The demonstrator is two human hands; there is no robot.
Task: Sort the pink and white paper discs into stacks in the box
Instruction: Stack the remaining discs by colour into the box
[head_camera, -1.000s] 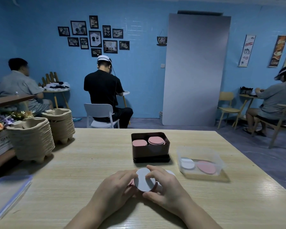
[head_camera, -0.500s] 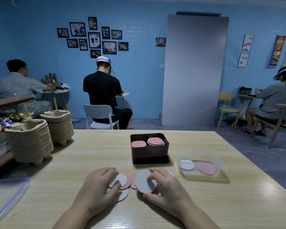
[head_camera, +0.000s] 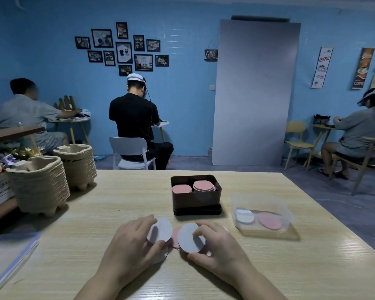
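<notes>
My left hand [head_camera: 130, 243] holds a white disc [head_camera: 160, 229] tilted up off the table. My right hand [head_camera: 214, 245] grips another white disc [head_camera: 189, 238] at its right edge. Between them a pink disc [head_camera: 175, 234] lies on the wooden table [head_camera: 269, 267], with more discs partly hidden under both hands. Just beyond stands the dark brown box [head_camera: 196, 199] holding two pink stacks, a lower one on the left [head_camera: 181, 188] and a taller one on the right [head_camera: 204, 185].
A clear plastic tub [head_camera: 261, 213] to the right holds a white disc and a pink disc. Two stacks of pulp trays [head_camera: 39, 182] stand at the table's left. A clear bag [head_camera: 6, 256] lies at the near left edge. Three people sit at tables behind.
My left hand slid away from my right hand to the left, then lifted a white disc up on its edge. My right hand has kept its disc in place.
</notes>
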